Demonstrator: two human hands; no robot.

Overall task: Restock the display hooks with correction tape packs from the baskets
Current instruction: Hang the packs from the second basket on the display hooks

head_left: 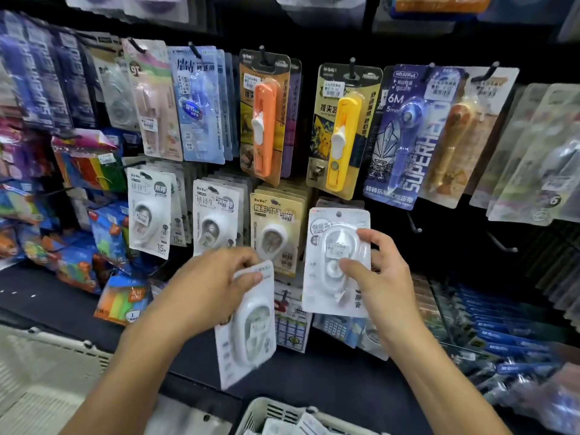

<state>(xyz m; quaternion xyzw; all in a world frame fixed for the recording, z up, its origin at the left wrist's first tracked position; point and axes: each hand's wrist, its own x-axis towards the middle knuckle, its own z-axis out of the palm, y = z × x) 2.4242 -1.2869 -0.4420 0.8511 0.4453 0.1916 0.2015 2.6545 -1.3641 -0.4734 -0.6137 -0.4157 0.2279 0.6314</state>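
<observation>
While the right hand [381,277] is pinching a white correction tape pack [337,262] at centre frame, thumb on its glossy oval blister and fingers behind the flat card, the pack's top is sitting at a display hook [339,214]. Lower centre, the left hand [216,287] is gripping a second pack [248,324] by its upper edge, tilted. At the bottom edge, a slatted pale plastic basket [266,409] is holding more white packs.

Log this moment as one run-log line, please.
left hand: holds white correction tape pack | right hand: holds second white pack at display hook | white plastic basket: more packs
</observation>
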